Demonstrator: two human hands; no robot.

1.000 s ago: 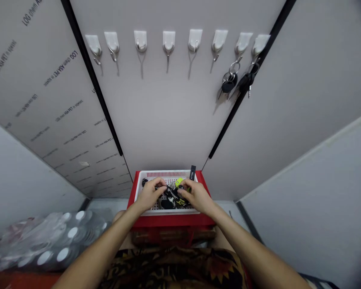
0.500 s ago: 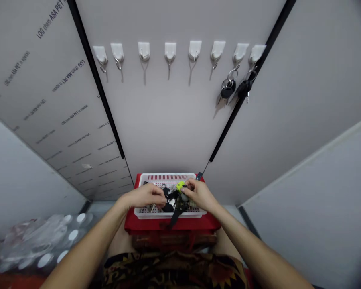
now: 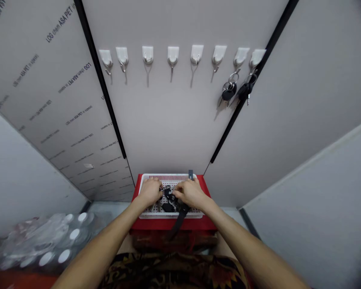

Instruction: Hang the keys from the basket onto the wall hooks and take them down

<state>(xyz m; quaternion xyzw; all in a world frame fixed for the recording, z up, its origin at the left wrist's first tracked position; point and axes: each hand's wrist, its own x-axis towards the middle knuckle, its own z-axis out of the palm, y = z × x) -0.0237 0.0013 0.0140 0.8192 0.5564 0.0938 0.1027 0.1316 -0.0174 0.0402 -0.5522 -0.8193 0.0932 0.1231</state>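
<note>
I am judging the keys (image 3: 170, 196), lying in the basket (image 3: 171, 216), light, stiff, slippery, best pinched by a black head (image 3: 167, 207), while left hand (image 3: 151, 190) and right hand (image 3: 190, 192) are resting at them, closure hidden from me

We identify 1 jumbled pile of black and silver keys (image 3: 168, 207), partly hidden, lying on the perforated floor of 1 white, rectangular basket (image 3: 156, 216). We find 1 black strap (image 3: 178, 223) draped obliquely over the near rim and 1 dark strip (image 3: 190, 174) projecting above the far rim.
</note>
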